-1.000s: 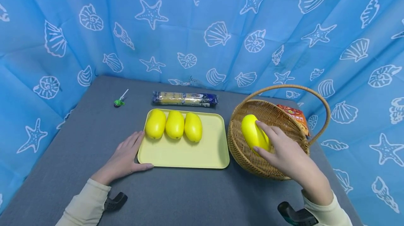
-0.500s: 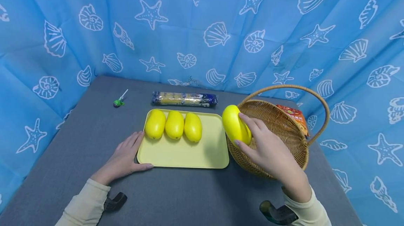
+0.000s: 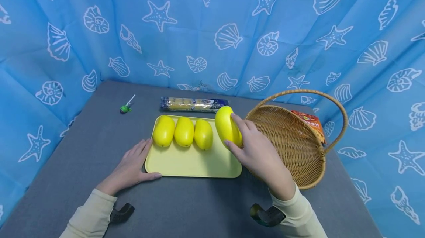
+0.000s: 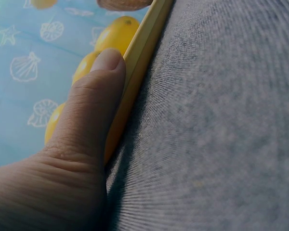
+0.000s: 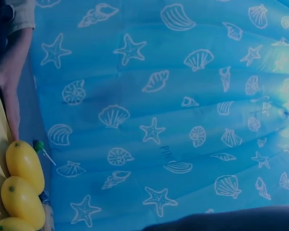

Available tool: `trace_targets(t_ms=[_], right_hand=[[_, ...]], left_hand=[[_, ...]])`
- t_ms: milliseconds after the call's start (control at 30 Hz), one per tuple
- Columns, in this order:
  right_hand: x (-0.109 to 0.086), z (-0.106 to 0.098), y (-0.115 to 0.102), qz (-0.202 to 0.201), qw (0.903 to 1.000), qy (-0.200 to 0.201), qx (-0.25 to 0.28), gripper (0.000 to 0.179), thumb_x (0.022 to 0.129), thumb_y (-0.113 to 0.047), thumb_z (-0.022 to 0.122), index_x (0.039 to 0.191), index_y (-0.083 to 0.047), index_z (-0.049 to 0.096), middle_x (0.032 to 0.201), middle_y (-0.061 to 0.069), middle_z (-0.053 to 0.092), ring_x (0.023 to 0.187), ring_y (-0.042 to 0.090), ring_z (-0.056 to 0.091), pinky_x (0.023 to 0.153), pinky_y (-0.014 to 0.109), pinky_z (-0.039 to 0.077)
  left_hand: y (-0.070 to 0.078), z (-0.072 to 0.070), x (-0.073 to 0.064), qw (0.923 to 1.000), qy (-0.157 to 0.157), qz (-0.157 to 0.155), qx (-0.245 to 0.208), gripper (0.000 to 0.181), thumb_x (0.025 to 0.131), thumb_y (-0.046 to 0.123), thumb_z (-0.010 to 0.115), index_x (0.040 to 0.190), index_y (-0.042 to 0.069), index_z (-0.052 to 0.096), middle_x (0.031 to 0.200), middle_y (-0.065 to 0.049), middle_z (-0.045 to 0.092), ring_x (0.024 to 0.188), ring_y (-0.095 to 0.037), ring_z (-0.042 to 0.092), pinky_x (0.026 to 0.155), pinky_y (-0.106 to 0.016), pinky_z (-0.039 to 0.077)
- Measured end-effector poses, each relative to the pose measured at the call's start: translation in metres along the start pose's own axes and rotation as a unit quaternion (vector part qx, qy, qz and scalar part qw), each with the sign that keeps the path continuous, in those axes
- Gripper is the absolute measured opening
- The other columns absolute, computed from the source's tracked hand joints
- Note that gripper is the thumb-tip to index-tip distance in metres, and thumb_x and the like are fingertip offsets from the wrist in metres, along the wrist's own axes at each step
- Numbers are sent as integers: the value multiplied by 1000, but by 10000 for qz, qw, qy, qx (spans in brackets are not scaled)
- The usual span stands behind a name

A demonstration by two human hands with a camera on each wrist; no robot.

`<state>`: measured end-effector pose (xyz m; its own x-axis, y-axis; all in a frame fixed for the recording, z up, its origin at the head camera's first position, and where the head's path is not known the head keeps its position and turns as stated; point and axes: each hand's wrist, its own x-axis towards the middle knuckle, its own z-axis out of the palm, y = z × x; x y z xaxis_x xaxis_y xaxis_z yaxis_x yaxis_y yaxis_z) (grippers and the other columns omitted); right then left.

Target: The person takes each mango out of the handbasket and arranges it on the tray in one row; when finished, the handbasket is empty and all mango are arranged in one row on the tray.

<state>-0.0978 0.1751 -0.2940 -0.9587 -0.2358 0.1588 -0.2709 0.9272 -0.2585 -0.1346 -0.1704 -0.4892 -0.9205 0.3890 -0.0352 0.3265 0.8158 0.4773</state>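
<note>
My right hand (image 3: 257, 149) grips a yellow mango (image 3: 226, 125) between thumb and fingers, above the right part of the pale yellow tray (image 3: 192, 165). Three more mangoes (image 3: 184, 131) lie side by side along the tray's far left part; they also appear in the right wrist view, where the nearest mango (image 5: 25, 166) is at lower left. My left hand (image 3: 132, 164) rests at the tray's near left corner, fingers along its left edge and thumb at the front edge. In the left wrist view, that thumb (image 4: 94, 91) lies straight against the tray rim (image 4: 135, 62).
A wicker basket (image 3: 292, 153) with a tall handle stands right of the tray. A red snack packet (image 3: 310, 123) lies behind it. Beyond the tray lies a long clear-and-blue packet (image 3: 194, 104). A green lollipop (image 3: 125, 108) is at far left. A blue shell-print curtain (image 3: 212, 27) backs the table.
My right hand has carried the mango left, out from over the basket to above the tray. My left hand and the three mangoes on the tray have stayed put.
</note>
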Motion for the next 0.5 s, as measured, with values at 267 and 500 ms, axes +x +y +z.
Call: trace_targets(t_ms=[267, 500], right_hand=[[9, 24, -10, 252, 9989, 340, -218, 73, 89, -31, 67, 147, -4, 32, 126, 24, 53, 92, 33, 63, 67, 43, 55], [16, 41, -14, 369, 9987, 186, -304, 68, 89, -28, 67, 144, -3, 36, 125, 26, 54, 86, 34, 64, 68, 44, 55]], left_hand=[[2, 0, 0, 9999, -122, -44, -73, 123, 70, 82, 56, 155, 8, 6, 158, -20, 13, 143, -41, 14, 110, -62, 18], [1, -2, 0, 9999, -123, -62, -77, 123, 70, 82, 56, 155, 8, 6, 158, -20, 13, 143, -41, 14, 110, -61, 17]])
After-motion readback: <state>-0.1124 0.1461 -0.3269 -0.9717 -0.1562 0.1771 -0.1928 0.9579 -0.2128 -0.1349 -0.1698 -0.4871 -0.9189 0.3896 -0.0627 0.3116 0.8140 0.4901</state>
